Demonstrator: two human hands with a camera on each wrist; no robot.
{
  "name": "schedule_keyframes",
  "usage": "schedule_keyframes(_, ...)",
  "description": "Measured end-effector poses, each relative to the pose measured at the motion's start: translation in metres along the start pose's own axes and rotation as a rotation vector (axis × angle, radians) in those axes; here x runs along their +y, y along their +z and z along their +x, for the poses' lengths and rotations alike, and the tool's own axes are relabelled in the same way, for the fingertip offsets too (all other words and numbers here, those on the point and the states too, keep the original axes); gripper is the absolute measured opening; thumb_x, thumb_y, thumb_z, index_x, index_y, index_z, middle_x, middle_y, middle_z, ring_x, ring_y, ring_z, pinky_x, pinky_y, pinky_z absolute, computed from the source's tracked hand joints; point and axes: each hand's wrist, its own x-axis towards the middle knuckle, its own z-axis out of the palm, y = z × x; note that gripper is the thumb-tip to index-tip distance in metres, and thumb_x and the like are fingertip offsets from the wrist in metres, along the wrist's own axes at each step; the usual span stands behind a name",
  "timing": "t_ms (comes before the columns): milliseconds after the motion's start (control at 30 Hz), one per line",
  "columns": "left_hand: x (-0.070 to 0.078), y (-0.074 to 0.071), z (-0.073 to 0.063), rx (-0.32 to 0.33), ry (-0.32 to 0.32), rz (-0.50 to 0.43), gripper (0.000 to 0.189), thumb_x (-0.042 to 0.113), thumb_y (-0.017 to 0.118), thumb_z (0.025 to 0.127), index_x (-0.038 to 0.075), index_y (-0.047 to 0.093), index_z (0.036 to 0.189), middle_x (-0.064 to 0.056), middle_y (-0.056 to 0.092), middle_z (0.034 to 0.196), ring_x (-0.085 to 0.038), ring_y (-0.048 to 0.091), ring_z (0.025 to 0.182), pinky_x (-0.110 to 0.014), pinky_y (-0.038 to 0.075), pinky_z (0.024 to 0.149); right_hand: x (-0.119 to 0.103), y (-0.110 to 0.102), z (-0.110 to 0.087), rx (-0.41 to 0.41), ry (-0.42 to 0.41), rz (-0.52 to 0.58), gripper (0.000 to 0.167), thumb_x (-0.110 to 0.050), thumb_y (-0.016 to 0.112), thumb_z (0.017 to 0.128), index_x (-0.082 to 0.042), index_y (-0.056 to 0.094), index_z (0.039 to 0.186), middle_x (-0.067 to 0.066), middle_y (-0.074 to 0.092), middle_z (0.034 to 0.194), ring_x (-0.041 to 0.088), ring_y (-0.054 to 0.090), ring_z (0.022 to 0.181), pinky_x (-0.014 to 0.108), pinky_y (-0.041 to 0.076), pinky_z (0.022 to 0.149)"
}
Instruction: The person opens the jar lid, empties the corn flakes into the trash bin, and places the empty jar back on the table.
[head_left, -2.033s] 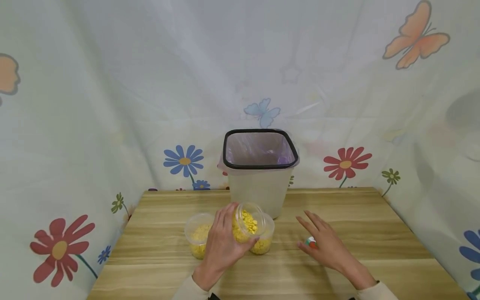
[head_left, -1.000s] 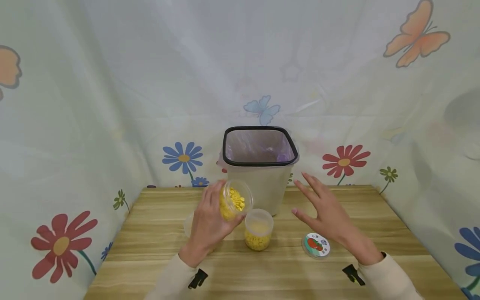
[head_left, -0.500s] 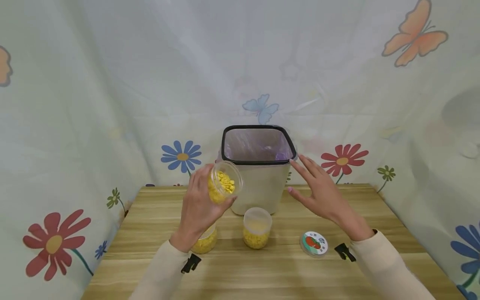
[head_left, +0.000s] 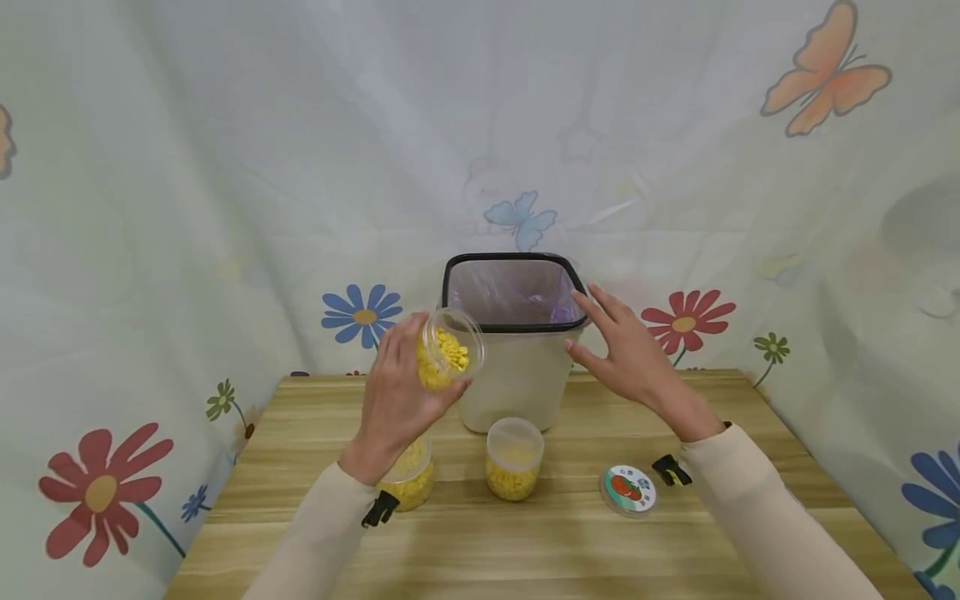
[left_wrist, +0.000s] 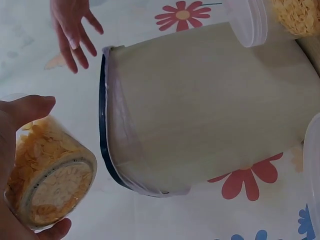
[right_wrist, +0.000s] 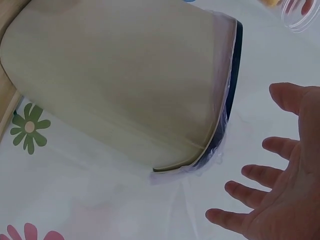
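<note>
My left hand [head_left: 393, 392] grips a clear plastic jar [head_left: 448, 350] of yellow flakes, its mouth tilted to the right, near the front left corner of the trash can's rim. In the left wrist view the jar [left_wrist: 55, 175] shows its base, with fingers and thumb curled round it. Beside the rim's right side, my right hand [head_left: 626, 354] is raised with fingers spread and holds nothing. The trash can [head_left: 517, 375] is cream-coloured, with a black rim and a thin purple liner inside. In the right wrist view the right hand [right_wrist: 285, 185] is apart from the can.
A second jar of yellow flakes [head_left: 515, 462] stands upright in front of the can. A third jar [head_left: 412, 483] is partly hidden behind the left hand. A round lid with a tomato picture [head_left: 628, 490] lies at right on the wooden table [head_left: 540, 550]. A printed curtain surrounds the table.
My left hand has lifted the jar up and to the left, away from the standing jars. My right hand has risen from over the lid to beside the can's rim, uncovering the lid.
</note>
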Motion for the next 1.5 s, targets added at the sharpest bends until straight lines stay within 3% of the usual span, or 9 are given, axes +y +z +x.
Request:
schedule_keyframes(333,-0.008,0.004,0.016,0.008,0.029,0.028,0.093,0.042,0.086,0.067,0.004,0.043,0.14,-0.015,0.055,0.132,-0.031,0.053,0.121,-0.044,0.05,0.101,0.011,-0.001,0.023,-0.058,0.08,0.015,0.071,-0.041,0.054,0.099,-0.017,0.022,0.158,0.018,0.018,0.163,0.045,0.024,0.147,0.067,0.029,0.111)
schedule_keyframes(700,-0.014,0.006,0.026,-0.007,0.034,0.053,0.092,0.042,0.085,0.069,0.004,0.043,0.141,-0.013,0.054,0.135,-0.032,0.052,0.122,-0.045,0.052,0.097,0.024,0.005,0.05,-0.096,0.188,0.068,0.068,-0.041,0.047,0.101,-0.013,0.023,0.157,0.021,0.024,0.161,0.045,0.029,0.144,0.062,0.026,0.115)
schedule_keyframes(1000,-0.018,0.006,0.031,-0.023,0.01,0.052,0.091,0.043,0.084,0.07,0.006,0.042,0.143,-0.013,0.053,0.136,-0.031,0.052,0.122,-0.046,0.051,0.097,0.036,0.012,0.064,-0.1,0.29,0.146,0.062,-0.035,0.046,0.102,-0.012,0.026,0.156,0.021,0.035,0.156,0.043,0.054,0.126,0.058,0.045,0.102)
schedule_keyframes(1233,-0.02,0.005,0.037,-0.018,0.024,0.039,0.089,0.042,0.082,0.072,0.003,0.043,0.141,-0.013,0.053,0.136,-0.032,0.051,0.123,-0.046,0.05,0.099,0.041,0.02,0.068,-0.097,0.298,0.113,0.057,-0.031,0.041,0.103,-0.006,0.032,0.153,0.026,0.045,0.148,0.044,0.05,0.129,0.056,0.043,0.104)
schedule_keyframes(1333,-0.021,0.005,0.039,-0.02,0.027,0.048,0.089,0.042,0.083,0.072,0.004,0.042,0.142,-0.013,0.053,0.136,-0.031,0.051,0.123,-0.045,0.05,0.099,0.04,0.022,0.069,-0.1,0.301,0.106,0.056,-0.028,0.04,0.102,-0.004,0.033,0.152,0.027,0.048,0.145,0.042,0.055,0.12,0.051,0.047,0.092)
schedule_keyframes(1500,-0.023,0.004,0.043,-0.017,0.021,0.058,0.091,0.041,0.083,0.071,0.005,0.041,0.143,-0.014,0.053,0.135,-0.031,0.052,0.122,-0.045,0.052,0.096,0.039,0.026,0.072,-0.095,0.322,0.135,0.057,-0.022,0.041,0.099,-0.002,0.033,0.152,0.027,0.052,0.141,0.031,0.056,0.085,0.037,0.043,0.068)
